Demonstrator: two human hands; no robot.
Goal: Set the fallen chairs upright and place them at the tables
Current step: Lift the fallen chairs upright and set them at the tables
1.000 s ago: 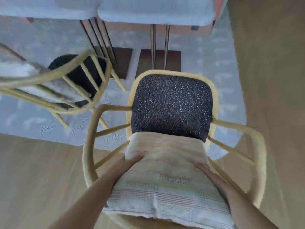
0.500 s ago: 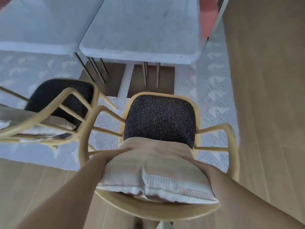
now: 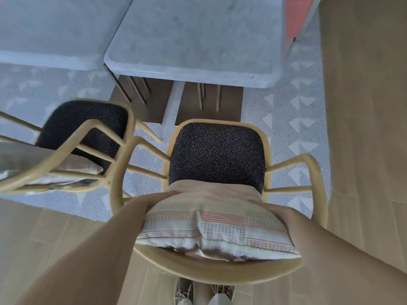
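1. The chair [image 3: 217, 159] stands upright at frame centre, its dark seat facing the grey surface [image 3: 198, 40] at the top, front edge just short of the surface's near edge.
2. Compared with a second ago, the surface fills far more of the upper frame and the chair sits nearer it, so the chair is being pushed in.
3. The left hand [image 3: 154, 199] and right hand [image 3: 273, 209] press the two ends of the cushion [image 3: 215, 221] against the backrest; the fingers are hidden, so whether they also clasp the frame is unclear.
4. A second chair [image 3: 88, 137] at left centre already stands by the neighbouring surface.
5. Judged from this, placement is nearly finished; a short final push probably remains.
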